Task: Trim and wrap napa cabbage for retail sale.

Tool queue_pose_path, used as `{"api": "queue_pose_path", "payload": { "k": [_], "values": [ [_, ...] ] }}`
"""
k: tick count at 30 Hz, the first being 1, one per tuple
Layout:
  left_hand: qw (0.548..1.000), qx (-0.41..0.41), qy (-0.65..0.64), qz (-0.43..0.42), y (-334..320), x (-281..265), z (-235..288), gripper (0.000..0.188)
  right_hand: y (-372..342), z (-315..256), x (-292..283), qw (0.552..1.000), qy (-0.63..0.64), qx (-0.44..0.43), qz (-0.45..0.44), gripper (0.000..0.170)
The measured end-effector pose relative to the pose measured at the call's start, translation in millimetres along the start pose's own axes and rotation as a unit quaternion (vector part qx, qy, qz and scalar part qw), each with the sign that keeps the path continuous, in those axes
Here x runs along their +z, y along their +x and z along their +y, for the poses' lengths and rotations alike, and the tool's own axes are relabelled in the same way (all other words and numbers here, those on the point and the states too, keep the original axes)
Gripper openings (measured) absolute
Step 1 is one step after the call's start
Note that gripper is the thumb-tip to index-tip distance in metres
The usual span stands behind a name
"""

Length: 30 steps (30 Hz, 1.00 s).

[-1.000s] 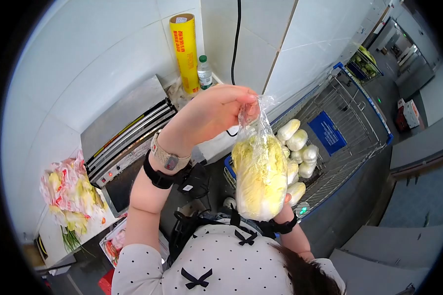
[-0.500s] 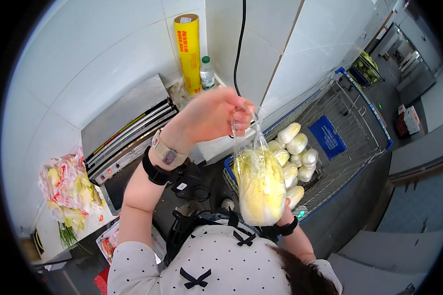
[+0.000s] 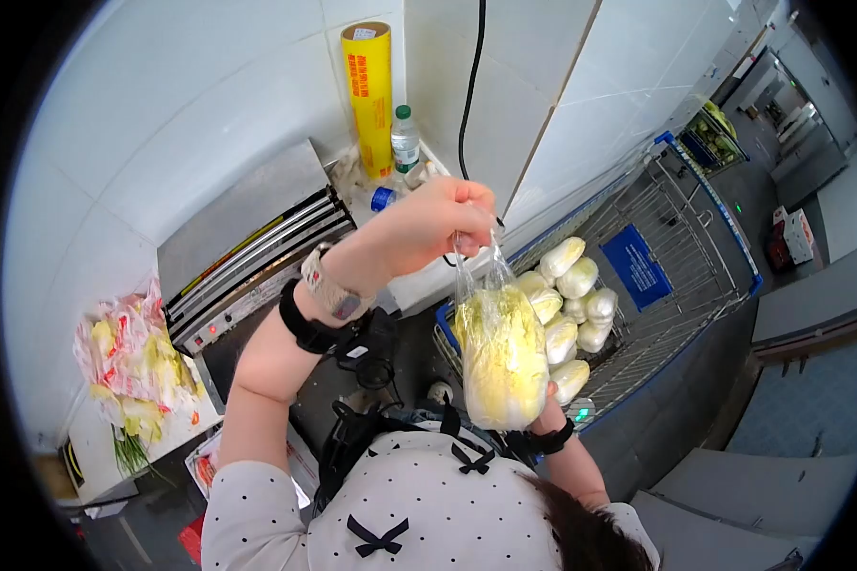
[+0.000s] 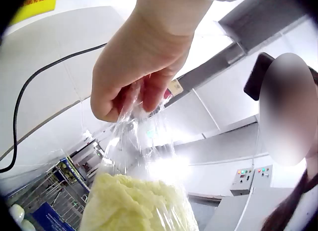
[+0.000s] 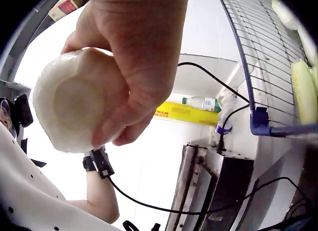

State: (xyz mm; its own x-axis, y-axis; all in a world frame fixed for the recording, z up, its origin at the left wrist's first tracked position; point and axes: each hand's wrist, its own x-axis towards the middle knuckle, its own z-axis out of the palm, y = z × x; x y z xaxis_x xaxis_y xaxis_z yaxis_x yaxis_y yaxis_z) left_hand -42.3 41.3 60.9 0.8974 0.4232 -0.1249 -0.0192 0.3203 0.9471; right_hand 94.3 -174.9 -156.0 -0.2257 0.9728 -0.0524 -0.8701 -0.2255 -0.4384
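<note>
A napa cabbage [image 3: 505,362] in a clear plastic bag [image 3: 481,271] hangs upright in front of my chest. My left hand [image 3: 443,224] is raised over it and grips the gathered top of the bag. In the left wrist view, the twisted plastic [image 4: 130,104] runs down from the curled fingers to the pale yellow leaves [image 4: 134,206]. My right hand [image 3: 547,415] holds the cabbage low on its right side. The right wrist view shows its white base [image 5: 77,104], with thumb and fingers curled round it.
Several cabbages [image 3: 562,340] lie in a wire shopping cart [image 3: 700,276] at the right. Left stands a metal wrapping machine [image 3: 257,257]; behind it are a yellow film roll [image 3: 367,105] and a bottle [image 3: 405,143]. Bagged leaf scraps [image 3: 129,352] lie on the counter [image 3: 186,419].
My left hand has shifted slightly, and the top of the bag, loosely flared before, now hangs gathered below the fist. The cabbage has moved a little to the left.
</note>
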Motion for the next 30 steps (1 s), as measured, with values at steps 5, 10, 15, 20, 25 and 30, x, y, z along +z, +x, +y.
{"api": "queue_pose_path", "payload": {
  "k": [5,10,15,20,25,30],
  "values": [
    [0.997,0.038,0.066,-0.009,-12,20,3,0.025,10,2,4,0.999,0.013,-0.039,0.001,0.099],
    [0.936,0.127,0.324,0.056,-19,29,4,0.031,30,5,-12,0.991,0.026,-0.029,-0.132,0.102],
    [0.862,0.274,0.417,0.087,-22,32,-1,0.024,28,3,2,0.995,0.015,-0.048,0.088,0.122],
    [0.738,0.403,0.54,0.033,-49,66,-23,0.019,31,3,27,0.994,0.007,-0.075,0.081,0.12],
    [0.594,0.483,0.643,0.009,-68,59,-48,0.028,32,4,43,0.99,-0.018,-0.114,0.083,0.119],
    [0.543,0.462,0.697,0.076,-72,54,-60,0.038,36,-3,62,0.965,-0.11,-0.216,0.106,0.117]
  ]
}}
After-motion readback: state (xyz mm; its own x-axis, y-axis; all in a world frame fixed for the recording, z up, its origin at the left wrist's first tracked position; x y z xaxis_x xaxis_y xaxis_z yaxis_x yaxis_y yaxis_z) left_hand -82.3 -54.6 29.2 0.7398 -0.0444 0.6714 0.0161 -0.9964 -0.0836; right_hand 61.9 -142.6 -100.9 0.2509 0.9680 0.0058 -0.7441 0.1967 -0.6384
